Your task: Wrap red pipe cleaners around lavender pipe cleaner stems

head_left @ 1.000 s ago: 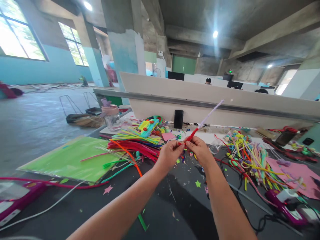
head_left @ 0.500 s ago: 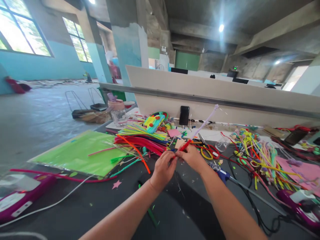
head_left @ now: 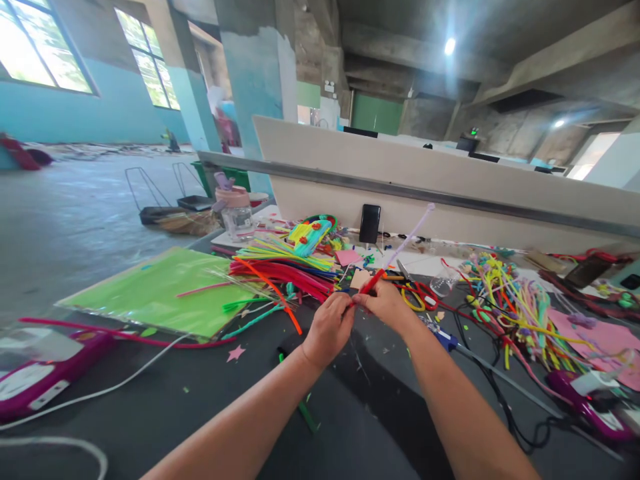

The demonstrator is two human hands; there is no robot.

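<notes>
My left hand point(head_left: 329, 328) and my right hand point(head_left: 386, 305) meet above the dark table point(head_left: 210, 407), both pinched on the lower end of a pipe cleaner point(head_left: 400, 249). That stem is red near my fingers and pale lilac along its upper length, slanting up to the right. A bundle of red, yellow and green pipe cleaners point(head_left: 280, 270) lies just left of my hands. Scissors with red and yellow handles point(head_left: 417, 297) lie right of my right hand.
A green sheet in plastic point(head_left: 160, 300) lies at left. A tangle of coloured pipe cleaners point(head_left: 510, 303) and pink paper point(head_left: 600, 340) fill the right. Glue guns point(head_left: 590, 403) point(head_left: 45, 383) with cords sit near both sides. A black phone point(head_left: 370, 223) leans on the partition beside a bottle point(head_left: 234, 212).
My hands with the pipe cleaner have shifted slightly left and lower on the table. The view has turned, and the scissors have come into sight.
</notes>
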